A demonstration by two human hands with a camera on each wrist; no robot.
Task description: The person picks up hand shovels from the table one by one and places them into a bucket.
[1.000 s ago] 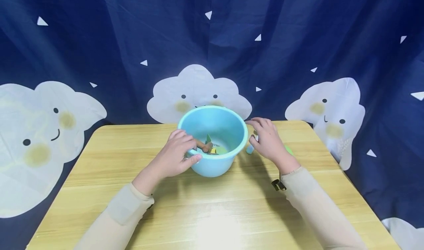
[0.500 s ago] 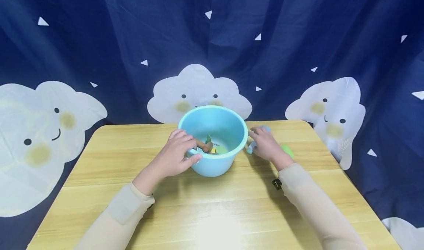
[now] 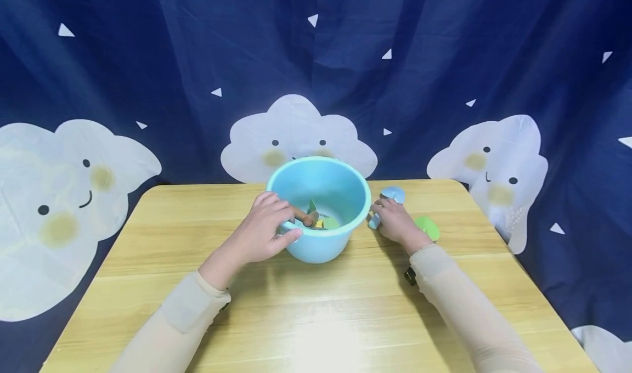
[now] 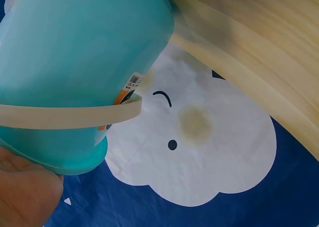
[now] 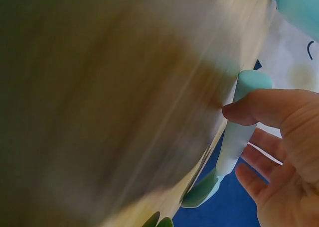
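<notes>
A light blue bucket (image 3: 316,247) stands upright at the table's far middle. My left hand (image 3: 261,229) grips its near-left rim, thumb outside and fingers over the edge. Inside the bucket lie a brown handled piece (image 3: 307,218), a green pointed piece (image 3: 312,205) and a pale green piece (image 3: 331,223). Right of the bucket, my right hand (image 3: 395,222) pinches the pale handle of a small blue shovel (image 5: 232,145), thumb (image 5: 249,107) on one side and fingers behind. The shovel's rounded blue head (image 3: 393,193) points away toward the table's back edge.
A bright green rounded piece (image 3: 428,227) lies on the wooden table (image 3: 306,307) just right of my right hand. A pale carrying handle (image 4: 60,116) hangs across the bucket's side. A dark blue curtain (image 3: 266,44) with white clouds hangs behind the table.
My right hand has come down from beside the bucket's rim onto the shovel's handle, uncovering the blue head and the green piece. My left hand and the bucket stay put.
</notes>
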